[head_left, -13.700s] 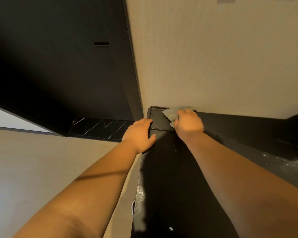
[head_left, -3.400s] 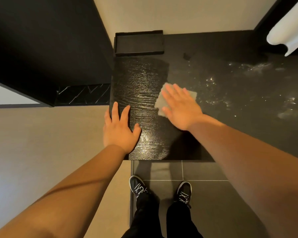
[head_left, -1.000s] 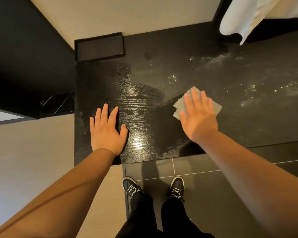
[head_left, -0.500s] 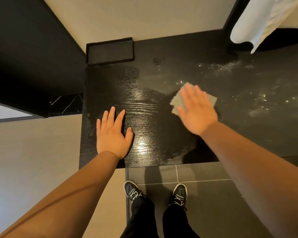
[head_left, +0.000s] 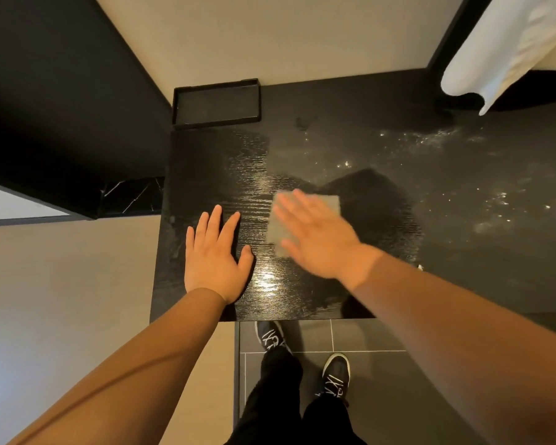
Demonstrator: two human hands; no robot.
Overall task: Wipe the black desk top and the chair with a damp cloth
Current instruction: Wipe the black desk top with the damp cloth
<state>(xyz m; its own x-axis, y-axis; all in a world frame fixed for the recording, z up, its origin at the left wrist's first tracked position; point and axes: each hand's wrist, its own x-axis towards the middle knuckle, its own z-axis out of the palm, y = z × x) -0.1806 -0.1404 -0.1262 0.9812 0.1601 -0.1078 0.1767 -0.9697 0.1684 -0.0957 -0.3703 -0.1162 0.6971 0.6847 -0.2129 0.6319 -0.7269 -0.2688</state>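
At frame centre, right hand [head_left: 318, 240] flat, fingers spread, pressing grey cloth [head_left: 329, 203] onto black bench [head_left: 463, 268], left hand [head_left: 214, 255] spread flat alongside; ungripped cloth liable to slip free, leaving pale specks [head_left: 498, 203] at right unwiped.

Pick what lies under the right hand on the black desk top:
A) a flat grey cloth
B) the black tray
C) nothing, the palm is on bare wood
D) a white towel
A: the right hand presses with straight fingers on a grey cloth spread flat on the desk top, while the black tray sits apart at the back corner.
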